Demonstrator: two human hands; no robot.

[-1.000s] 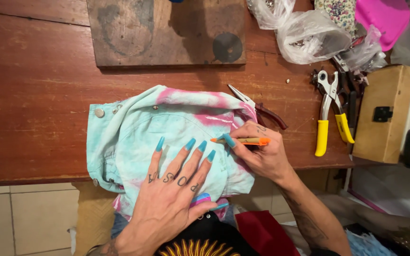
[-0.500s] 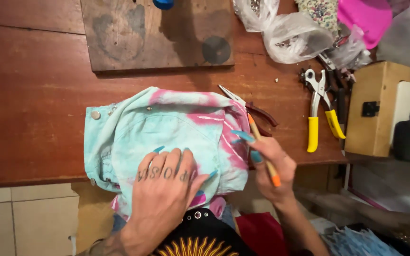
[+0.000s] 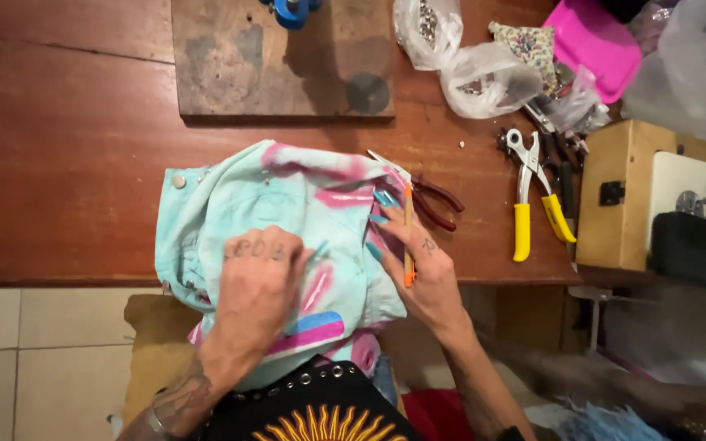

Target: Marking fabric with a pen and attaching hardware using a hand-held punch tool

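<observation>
A light turquoise and pink tie-dyed denim garment [image 3: 279, 212] lies bunched at the near edge of a red-brown wooden table [image 3: 67, 163]. My left hand [image 3: 259, 273] presses down on its middle, fingers curled into the cloth. My right hand [image 3: 418, 261] rests on the garment's right edge and holds a thin orange pen [image 3: 408, 237] that points away from me. A pair of dark red-handled pliers [image 3: 435, 200] lies just beyond the pen tip, partly under the cloth.
A worn wooden board [image 3: 279, 61] lies at the back with a blue object on it. Yellow-handled punch pliers [image 3: 537, 196], clear plastic bags [image 3: 484, 77], a pink tray [image 3: 594, 41] and a tan wooden box [image 3: 623, 196] crowd the right side.
My left hand has gone from flat with spread fingers to curled on the cloth. My right hand swung the pen from lying sideways to pointing away from me and shifted right.
</observation>
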